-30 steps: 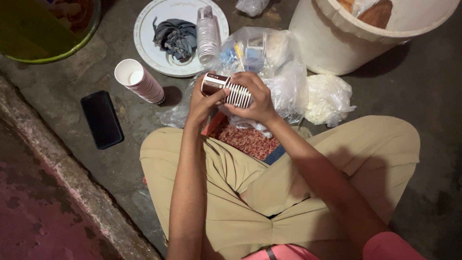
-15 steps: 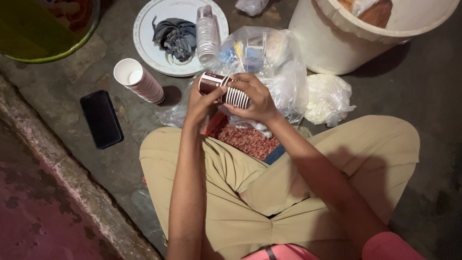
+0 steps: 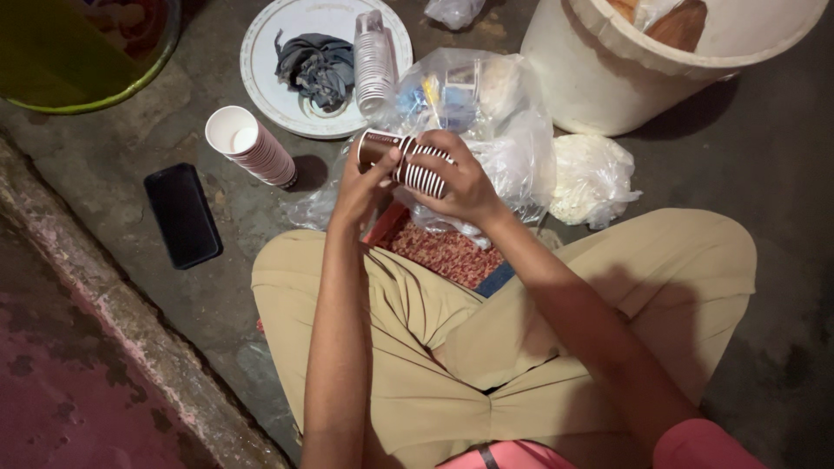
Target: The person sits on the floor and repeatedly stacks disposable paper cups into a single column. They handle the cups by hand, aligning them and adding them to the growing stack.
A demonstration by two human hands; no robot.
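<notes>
Both my hands hold a short stack of brown paper cups [image 3: 415, 167] lying sideways above my knees. My right hand [image 3: 462, 182] wraps the stack's ribbed rims. My left hand [image 3: 360, 187] grips the outermost brown cup [image 3: 375, 148] at the stack's left end, thumb on its side. A second stack of paper cups [image 3: 252, 146] lies on the floor to the left, its white mouth facing up. A sleeve of clear plastic cups [image 3: 374, 62] rests on the white plate [image 3: 269, 87].
A black phone [image 3: 182, 214] lies on the concrete floor at left. Grey cloth [image 3: 314, 62] sits on the plate. Clear plastic bags [image 3: 499, 104], a white bag [image 3: 592, 178], a white bucket [image 3: 608, 74] and a green tub [image 3: 82, 52] surround me. A raised kerb [image 3: 130, 330] runs along the left.
The end cup has slid a little further left and up off the stack under my left hand. The stack has tilted slightly. Everything on the floor is unchanged.
</notes>
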